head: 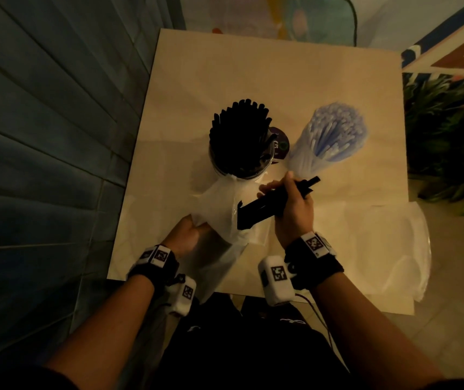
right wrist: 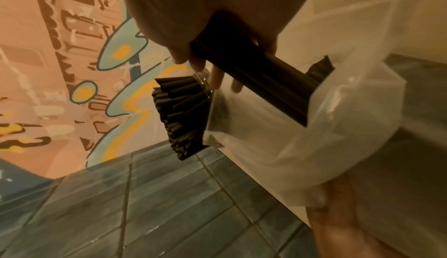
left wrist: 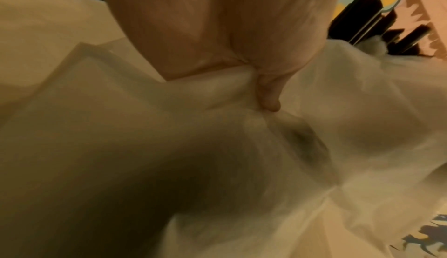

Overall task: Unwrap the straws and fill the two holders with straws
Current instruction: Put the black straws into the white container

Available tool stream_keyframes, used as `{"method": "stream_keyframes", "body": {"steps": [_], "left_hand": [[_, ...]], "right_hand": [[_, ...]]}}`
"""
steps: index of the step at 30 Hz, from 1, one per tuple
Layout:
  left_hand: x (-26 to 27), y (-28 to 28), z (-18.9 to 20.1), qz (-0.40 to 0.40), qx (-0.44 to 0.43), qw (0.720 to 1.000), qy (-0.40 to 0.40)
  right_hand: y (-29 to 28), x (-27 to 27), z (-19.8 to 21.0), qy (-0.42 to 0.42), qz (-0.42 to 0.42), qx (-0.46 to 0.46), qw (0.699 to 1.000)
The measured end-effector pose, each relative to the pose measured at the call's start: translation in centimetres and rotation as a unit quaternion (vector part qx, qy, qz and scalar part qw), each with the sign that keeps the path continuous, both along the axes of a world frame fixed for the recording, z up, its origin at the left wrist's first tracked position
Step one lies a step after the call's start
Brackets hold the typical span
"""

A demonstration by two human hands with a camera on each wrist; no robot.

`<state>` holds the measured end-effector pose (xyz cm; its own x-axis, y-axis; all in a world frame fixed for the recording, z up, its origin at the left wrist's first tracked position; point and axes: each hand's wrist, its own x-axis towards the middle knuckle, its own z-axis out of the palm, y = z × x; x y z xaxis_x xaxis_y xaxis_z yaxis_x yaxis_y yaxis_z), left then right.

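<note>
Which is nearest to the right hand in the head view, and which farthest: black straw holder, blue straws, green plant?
From the right hand:
1. Blue straws, just beyond it.
2. Black straw holder, beyond, to the left; close to call with the first.
3. Green plant, far right, off the table.

A beige table (head: pixel 267 80) stands beside a blue-tiled wall (head: pixel 42 136), with a green plant (head: pixel 447 142) opposite and a painted mural (right wrist: pixel 60 61) beyond.

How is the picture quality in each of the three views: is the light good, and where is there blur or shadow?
Head view: dim, warm light; the black straws in the holder show almost no detail. Left wrist view: soft and blurred, with a dark shadow across the plastic wrapper that the left hand pinches. Right wrist view: sharpest, though the wide lens bends the tile lines; the right hand is underexposed.
</note>
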<state>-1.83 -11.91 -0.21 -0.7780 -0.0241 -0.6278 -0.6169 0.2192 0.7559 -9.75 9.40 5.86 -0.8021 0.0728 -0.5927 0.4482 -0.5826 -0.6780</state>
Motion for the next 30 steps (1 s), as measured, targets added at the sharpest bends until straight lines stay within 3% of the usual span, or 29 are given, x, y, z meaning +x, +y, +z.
{"method": "stream_keyframes", "body": {"steps": [4, 8, 10, 12, 14, 17, 21, 24, 30], "left_hand": [[0.2, -0.8, -0.8, 0.012, -0.012, 1.000, -0.008], [0.9, -1.7, -0.5, 0.015, -0.013, 1.000, -0.018], [1.1, -1.6, 0.8, 0.029, -0.029, 0.998, 0.038], [1.0, -1.2, 2.6, 0.084, -0.028, 0.985, 0.151], [0.4, -0.2, 4.9, 0.158, 0.023, 0.964, 0.212], [-1.1, 2.5, 8.3, 0.251, 0.178, 0.941, 0.142], [-2.7, 5.8, 10.2, 0.301, 0.382, 0.873, -0.026], [-3.1, 6.7, 10.2, 0.313, 0.420, 0.849, -0.071], [-3.5, 6.9, 10.1, 0.277, 0.421, 0.850, -0.154]], "right_hand": [[1.5, -1.3, 2.3, 0.053, -0.071, -0.013, 0.996], [3.2, -3.1, 5.7, 0.124, -0.088, -0.001, 0.988], [3.8, -3.6, 7.7, 0.180, -0.077, 0.017, 0.981], [4.2, -3.7, 9.8, 0.232, -0.065, 0.033, 0.970], [4.0, -3.5, 11.9, 0.277, -0.046, 0.044, 0.959], [2.5, -2.7, 13.9, 0.324, -0.008, 0.034, 0.946], [-0.9, -1.1, 14.1, 0.364, 0.072, 0.089, 0.924], [-2.0, -0.6, 13.3, 0.373, 0.120, 0.166, 0.905], [-1.6, -1.4, 11.3, 0.289, 0.084, 0.122, 0.946]]}}
